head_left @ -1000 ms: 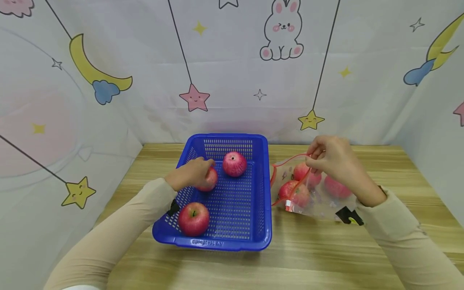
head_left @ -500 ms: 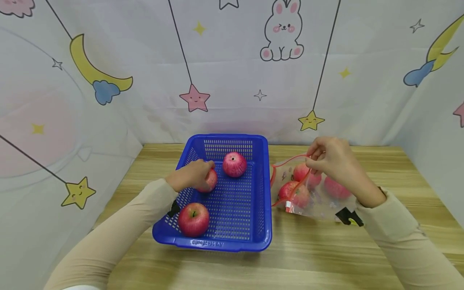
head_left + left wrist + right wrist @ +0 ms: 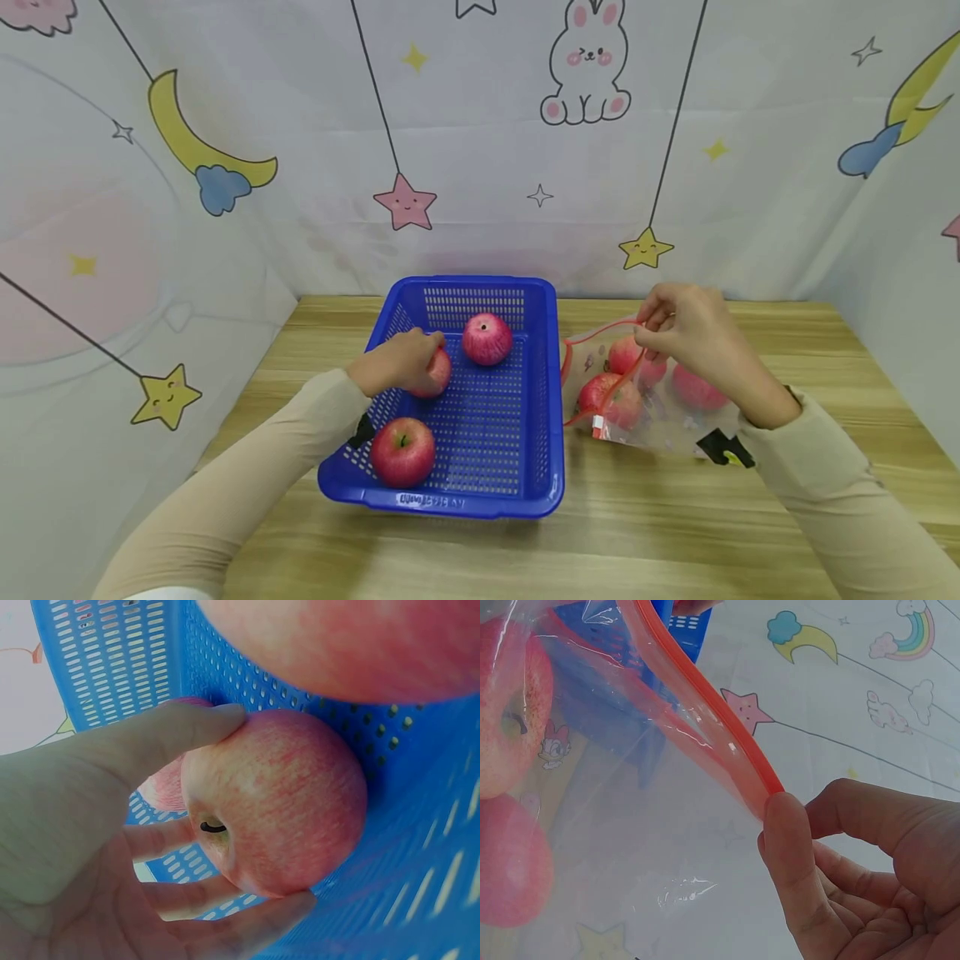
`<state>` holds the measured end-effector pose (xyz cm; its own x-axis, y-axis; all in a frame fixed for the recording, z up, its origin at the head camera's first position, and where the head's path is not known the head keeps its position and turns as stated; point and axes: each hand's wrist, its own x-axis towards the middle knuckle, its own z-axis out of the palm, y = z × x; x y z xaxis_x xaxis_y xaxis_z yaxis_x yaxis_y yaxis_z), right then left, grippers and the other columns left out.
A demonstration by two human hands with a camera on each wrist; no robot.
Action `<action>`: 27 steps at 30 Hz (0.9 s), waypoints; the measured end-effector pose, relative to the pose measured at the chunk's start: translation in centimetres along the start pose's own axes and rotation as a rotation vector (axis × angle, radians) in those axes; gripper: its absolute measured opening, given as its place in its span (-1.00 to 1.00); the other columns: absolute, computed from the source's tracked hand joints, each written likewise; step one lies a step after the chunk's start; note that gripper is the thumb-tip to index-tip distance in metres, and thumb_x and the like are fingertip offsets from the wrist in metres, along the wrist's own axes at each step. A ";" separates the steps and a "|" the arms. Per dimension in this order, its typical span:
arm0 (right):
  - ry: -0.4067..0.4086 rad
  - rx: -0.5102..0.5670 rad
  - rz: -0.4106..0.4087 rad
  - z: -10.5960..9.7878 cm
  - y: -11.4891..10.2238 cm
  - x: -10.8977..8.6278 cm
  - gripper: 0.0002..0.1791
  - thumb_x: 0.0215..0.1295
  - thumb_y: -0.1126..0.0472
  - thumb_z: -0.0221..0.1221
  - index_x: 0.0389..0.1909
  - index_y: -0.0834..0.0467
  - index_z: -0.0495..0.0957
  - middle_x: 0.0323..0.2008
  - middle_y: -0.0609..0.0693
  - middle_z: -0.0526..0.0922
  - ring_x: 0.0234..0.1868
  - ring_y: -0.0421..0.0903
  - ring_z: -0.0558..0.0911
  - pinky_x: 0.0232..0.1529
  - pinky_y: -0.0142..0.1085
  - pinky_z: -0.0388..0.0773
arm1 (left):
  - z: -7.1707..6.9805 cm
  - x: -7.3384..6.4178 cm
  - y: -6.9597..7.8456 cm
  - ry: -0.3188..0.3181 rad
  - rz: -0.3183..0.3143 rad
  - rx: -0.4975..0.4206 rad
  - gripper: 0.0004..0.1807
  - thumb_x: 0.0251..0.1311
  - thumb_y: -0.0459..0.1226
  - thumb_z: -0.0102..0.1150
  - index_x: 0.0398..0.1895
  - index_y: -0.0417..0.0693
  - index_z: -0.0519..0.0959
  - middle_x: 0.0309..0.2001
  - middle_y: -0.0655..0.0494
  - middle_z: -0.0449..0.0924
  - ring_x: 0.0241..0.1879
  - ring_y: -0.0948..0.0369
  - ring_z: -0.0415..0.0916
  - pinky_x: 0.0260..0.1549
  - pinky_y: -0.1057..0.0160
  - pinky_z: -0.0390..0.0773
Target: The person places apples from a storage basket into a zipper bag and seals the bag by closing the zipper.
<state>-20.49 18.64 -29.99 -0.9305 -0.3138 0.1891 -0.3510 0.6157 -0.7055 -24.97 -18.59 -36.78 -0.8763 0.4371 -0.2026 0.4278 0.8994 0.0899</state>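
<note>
Inside the blue plastic basket point(image 3: 552, 400), my left hand point(image 3: 400, 362) grips a red apple point(image 3: 435, 373) near the left wall. The left wrist view shows thumb and fingers around that apple point(image 3: 281, 802), its stem facing the palm. Two other apples lie in the basket: a striped one point(image 3: 487, 340) toward the back and one with its stem up point(image 3: 402, 452) at the front left. My right hand point(image 3: 692, 346) pinches the red-edged rim of a clear zip bag point(image 3: 705, 712) between thumb and forefinger, and its mouth gapes toward the basket. Several apples point(image 3: 609, 402) lie inside the bag.
Both basket and bag stand on a wood-grain table point(image 3: 510, 558). A white cloth backdrop point(image 3: 465, 100) printed with stars, moons and a rabbit hangs behind and at the sides. A white slider point(image 3: 597, 422) sits at the bag's front corner.
</note>
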 end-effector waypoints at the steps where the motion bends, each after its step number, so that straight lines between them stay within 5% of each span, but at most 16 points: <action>1: -0.002 0.001 0.001 0.0 0.0 0.0 -0.89 0.16 0.48 0.25 -0.29 0.40 0.55 -0.47 0.13 0.67 -0.58 0.03 0.69 -0.57 -0.30 0.61 | 0.0 0.0 0.0 -0.002 -0.003 0.001 -0.35 0.00 -0.16 0.34 0.16 -0.31 0.45 -0.06 -0.31 0.55 -0.01 -0.19 0.53 -0.01 -0.13 0.54; 11: -0.005 -0.011 0.000 0.1 0.2 0.0 -0.88 0.16 0.48 0.25 -0.29 0.38 0.54 -0.47 0.13 0.66 -0.57 0.03 0.69 -0.57 -0.31 0.61 | -0.3 -0.1 0.2 -0.057 -0.020 -0.012 -0.34 0.00 -0.11 0.40 0.15 -0.26 0.47 -0.04 -0.20 0.57 0.00 -0.13 0.52 0.02 -0.08 0.52; 27: -0.005 -0.037 -0.014 0.3 0.1 0.2 -0.88 0.14 0.48 0.27 -0.31 0.39 0.55 -0.50 0.08 0.65 -0.59 0.02 0.69 -0.59 -0.32 0.60 | -0.4 0.0 0.4 -0.054 0.025 -0.010 -0.37 -0.07 -0.09 0.42 0.06 -0.22 0.51 -0.22 -0.10 0.60 -0.19 -0.06 0.58 -0.16 -0.02 0.59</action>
<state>-20.67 18.44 -30.19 -0.9250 -0.3258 0.1954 -0.3676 0.6374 -0.6772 -24.87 -18.24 -36.38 -0.8520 0.4587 -0.2525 0.4469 0.8883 0.1058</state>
